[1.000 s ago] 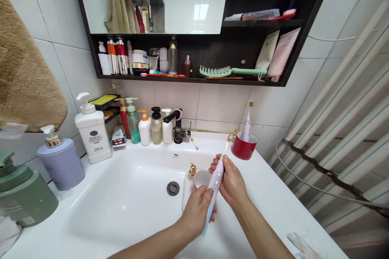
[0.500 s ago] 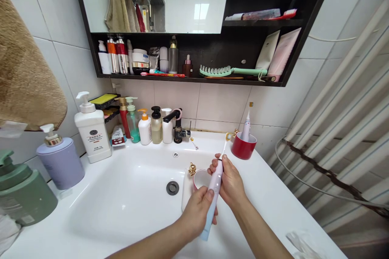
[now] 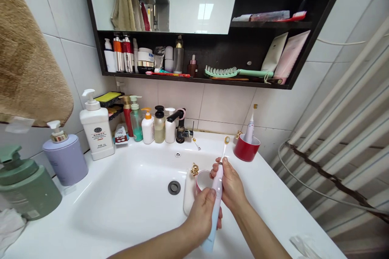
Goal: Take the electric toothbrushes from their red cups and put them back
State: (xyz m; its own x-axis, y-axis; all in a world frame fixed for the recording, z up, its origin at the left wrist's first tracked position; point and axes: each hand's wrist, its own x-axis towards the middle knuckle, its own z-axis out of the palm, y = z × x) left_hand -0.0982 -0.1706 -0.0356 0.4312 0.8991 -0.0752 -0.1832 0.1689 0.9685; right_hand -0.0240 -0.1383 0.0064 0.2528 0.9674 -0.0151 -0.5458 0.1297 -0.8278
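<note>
Both my hands hold a pink-and-blue electric toothbrush (image 3: 216,194) over the right side of the white sink (image 3: 130,194), its brush head pointing up and away. My left hand (image 3: 203,215) wraps round the lower blue part of the handle. My right hand (image 3: 231,184) grips the upper pink part, fingers closed round it. Just behind my hands sits a pink cup (image 3: 203,179) with a gold handle. A red cup (image 3: 246,148) holding another electric toothbrush (image 3: 251,123) stands on the counter at the back right.
Pump bottles (image 3: 97,127) and a black tap (image 3: 180,123) line the back of the sink. A lilac dispenser (image 3: 66,156) and a green container (image 3: 26,186) stand at the left. A dark shelf (image 3: 194,79) with toiletries hangs above. A brown towel (image 3: 28,60) hangs at the left.
The view has shifted a little to the left and down. My hands have drawn the toothbrush slightly nearer to me, still gripped by both.
</note>
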